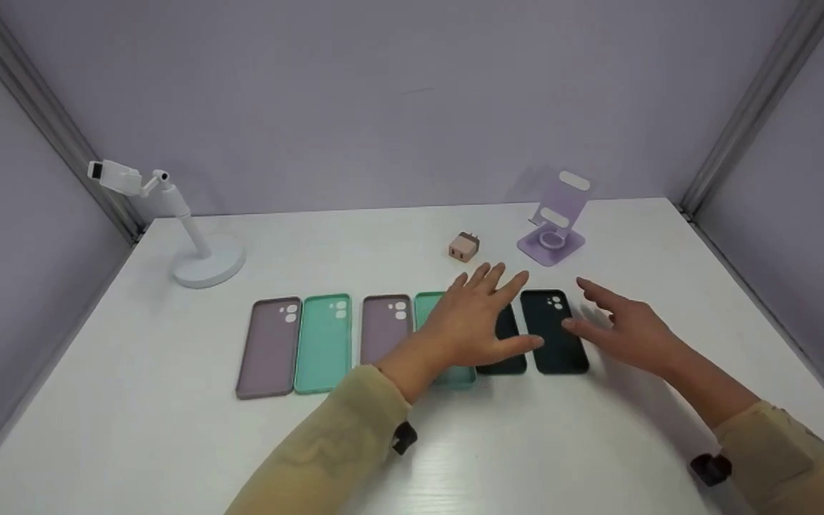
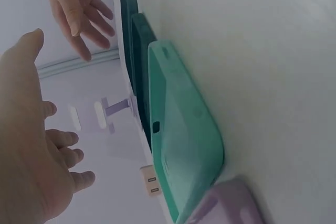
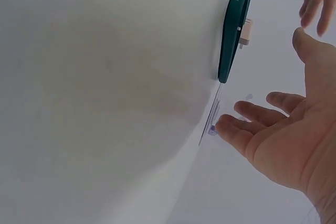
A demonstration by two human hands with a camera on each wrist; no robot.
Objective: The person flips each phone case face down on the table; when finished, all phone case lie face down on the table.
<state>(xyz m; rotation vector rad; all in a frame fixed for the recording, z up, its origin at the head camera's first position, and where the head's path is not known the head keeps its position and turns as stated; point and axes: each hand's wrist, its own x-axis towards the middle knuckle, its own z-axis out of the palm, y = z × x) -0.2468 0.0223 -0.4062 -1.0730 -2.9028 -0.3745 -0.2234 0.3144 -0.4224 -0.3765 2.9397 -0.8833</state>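
White table: smooth and matte, carrying everything here.
Row of cases: six phone cases lie flat across the table's middle: mauve (image 1: 269, 347), mint (image 1: 323, 343), another mauve (image 1: 385, 329), another mint (image 1: 455, 378), then two dark green ones, the inner (image 1: 506, 365) and the outer (image 1: 562, 343).
Case handling: probably light, bendy, slightly grippy and hard to break; best pinched by the long edges.
Case build: rubbery-looking, with rounded corners and camera cutouts.
White stand: slim pole, round base, at back left (image 1: 187, 223).
Left hand: fingers spread, gripping nothing, above the mint and inner dark cases (image 1: 473, 322).
Right hand: thumb and fingers apart, holding nothing, beside the outer dark case (image 1: 623, 329).
Purple stand: angled plate with pale pads (image 1: 566, 200).
Charger: pinkish cube with prongs (image 1: 463, 247).
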